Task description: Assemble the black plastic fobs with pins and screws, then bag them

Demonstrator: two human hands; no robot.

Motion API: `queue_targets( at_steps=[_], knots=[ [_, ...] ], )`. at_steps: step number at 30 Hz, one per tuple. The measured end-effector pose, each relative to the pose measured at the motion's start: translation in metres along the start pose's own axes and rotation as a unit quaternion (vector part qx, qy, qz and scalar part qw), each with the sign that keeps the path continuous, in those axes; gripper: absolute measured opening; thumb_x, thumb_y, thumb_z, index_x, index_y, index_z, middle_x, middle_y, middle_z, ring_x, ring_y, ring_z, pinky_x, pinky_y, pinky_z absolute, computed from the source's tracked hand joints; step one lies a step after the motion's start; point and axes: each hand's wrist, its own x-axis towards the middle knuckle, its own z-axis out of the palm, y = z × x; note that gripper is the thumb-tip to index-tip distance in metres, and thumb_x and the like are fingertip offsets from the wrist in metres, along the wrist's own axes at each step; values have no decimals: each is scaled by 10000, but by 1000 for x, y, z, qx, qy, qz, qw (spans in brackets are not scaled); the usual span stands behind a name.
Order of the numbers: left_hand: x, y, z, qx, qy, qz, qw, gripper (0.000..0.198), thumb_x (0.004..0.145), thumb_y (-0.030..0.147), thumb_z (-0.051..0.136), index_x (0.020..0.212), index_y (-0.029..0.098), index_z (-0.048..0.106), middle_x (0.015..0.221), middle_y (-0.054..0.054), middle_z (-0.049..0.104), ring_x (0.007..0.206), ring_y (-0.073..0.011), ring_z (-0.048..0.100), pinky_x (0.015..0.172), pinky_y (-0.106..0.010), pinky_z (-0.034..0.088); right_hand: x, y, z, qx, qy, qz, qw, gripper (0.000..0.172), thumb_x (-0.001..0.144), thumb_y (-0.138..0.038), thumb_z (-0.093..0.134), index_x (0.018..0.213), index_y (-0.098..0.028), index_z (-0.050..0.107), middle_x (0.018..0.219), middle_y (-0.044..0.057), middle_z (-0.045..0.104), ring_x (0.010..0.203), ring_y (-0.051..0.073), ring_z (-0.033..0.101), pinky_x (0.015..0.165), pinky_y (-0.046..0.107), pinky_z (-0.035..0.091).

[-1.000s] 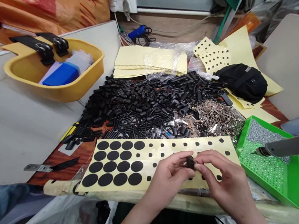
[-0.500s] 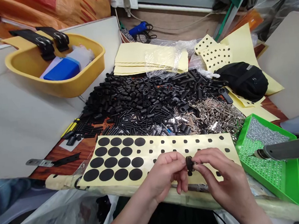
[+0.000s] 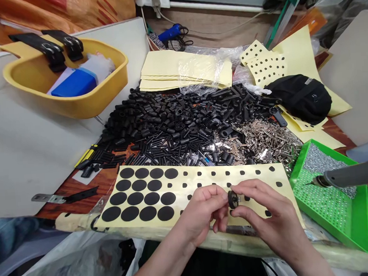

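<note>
matt black stickers [image 3: 139, 199], glossy green plastic tray [image 3: 359, 222]

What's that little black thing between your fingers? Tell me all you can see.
The small black piece is round, like a thick disc seen nearly edge-on, matt and plastic-looking. Fingertips of the left hand and the right hand pinch it from either side, holding it above the yellow sheet of black dots. Finer detail is too small to tell.
</note>
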Motion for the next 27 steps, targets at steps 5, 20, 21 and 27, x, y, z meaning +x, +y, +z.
queue_targets(
  at_steps=[5,20,21,27],
  knots=[
    [2,-1,0,15,9,0,1000,369,696,468,681,632,155,496,431,62,440,323,-42,418,329,-152,170,-2,0,5,10,16,4,1000,258,770,-146,704,1015,-224,682,884,43,726,796,168,694,701,252,590],
    [4,-6,2,75,13,101,992,360,744,455,662,640,150,502,471,67,411,411,-43,354,423,-174,286,-5,4,10,6,44,-16,999,232,753,-117,708,967,-207,693,843,58,726,755,175,693,677,272,594],
    [4,-7,2,75,12,97,992,356,746,454,659,645,150,502,474,67,415,406,-42,353,419,-175,280,-6,5,10,9,45,-12,999,234,755,-124,709,972,-208,696,848,60,728,758,177,696,679,275,595],
    [5,-13,0,17,44,47,998,332,769,420,623,634,167,455,456,73,411,361,-43,395,380,-174,206,-10,10,12,32,22,59,998,279,745,-201,741,1021,-222,709,918,62,743,813,199,711,737,306,600]
  ],
)
